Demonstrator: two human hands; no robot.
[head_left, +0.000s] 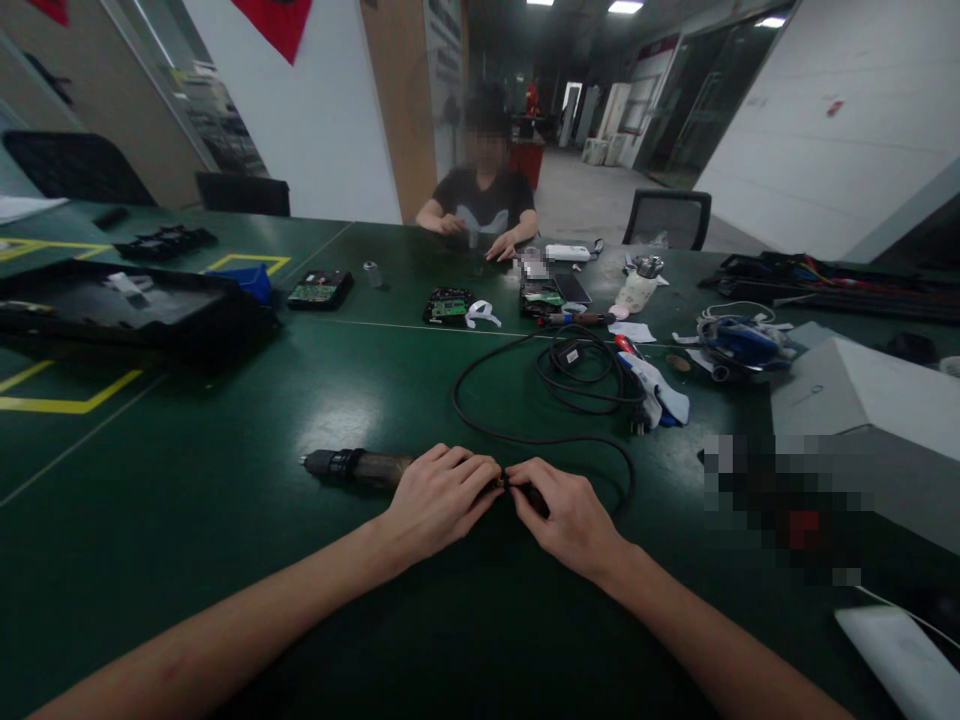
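1. Green, smooth and faintly glossy, the tabletop [360, 385] fills the lower frame; a smooth white slab [900, 655] lies at lower right.
2. At the lower centre, the left hand [442, 490] wraps a slim cylindrical tool [360, 467], its fingers pressed together over the brownish barrel. The tool lies left of centre, its ribbed black nose ending in a small metallic tip pointing left.
3. Just beside it, the right hand [562, 505] pinches a small dark piece [507, 481] between thumb and forefinger; its exact form is too small to tell. A brassy glint shows between the hands.
4. Thin, rubbery-looking black cable [525, 437] curves from behind the right hand into loose coils right of centre, near a soft white-and-blue glove [656, 388].
5. Angular and matte, a white box [847, 400] stands at the right.
6. Farther up, flat black housings with green circuit boards [448, 305] lie near the centre; a pale, tapered cup [636, 292] stands right of them, and a shallow black tray [112, 310] spans the left.
7. Across the table, a person in a dark shirt [480, 205] sits before a wood-toned panel [397, 100].
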